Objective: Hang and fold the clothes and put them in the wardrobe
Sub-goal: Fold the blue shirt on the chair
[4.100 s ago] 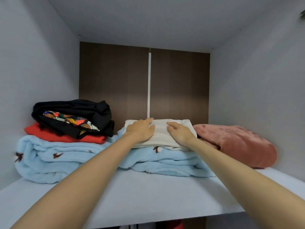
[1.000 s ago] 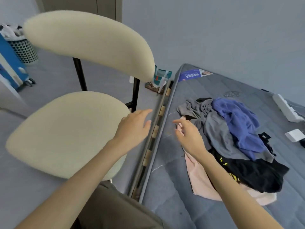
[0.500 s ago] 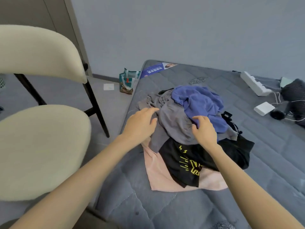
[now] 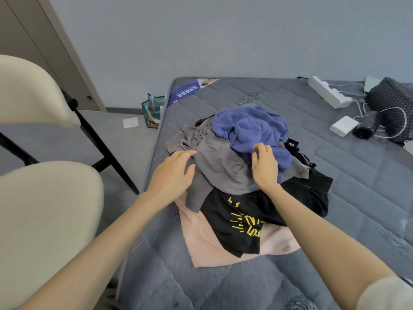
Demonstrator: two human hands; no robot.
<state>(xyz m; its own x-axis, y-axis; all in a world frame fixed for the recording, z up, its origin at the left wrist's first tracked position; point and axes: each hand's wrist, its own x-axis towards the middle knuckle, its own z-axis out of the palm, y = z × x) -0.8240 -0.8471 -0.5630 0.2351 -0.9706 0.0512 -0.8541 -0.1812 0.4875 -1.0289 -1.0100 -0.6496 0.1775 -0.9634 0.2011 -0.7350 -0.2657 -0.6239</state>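
Blue crumpled top (image 4: pixel 250 128) on one clothes pile (image 4: pixel 234 220) is being pinched by the right hand (image 4: pixel 264 167); spread left hand (image 4: pixel 173 173) is touching one grey shirt (image 4: pixel 221 171).

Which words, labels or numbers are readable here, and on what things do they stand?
Nothing can be quoted.
Blue label on the mattress: white characters, too blurred.
Black shirt: yellow print, no clear letters.
Small black tag: white mark, too small.

Right hand (image 4: pixel 264 166) in a pinch on blue garment (image 4: pixel 252 128), left hand (image 4: pixel 176 170) loose against grey garment (image 4: pixel 220 173) beside it.
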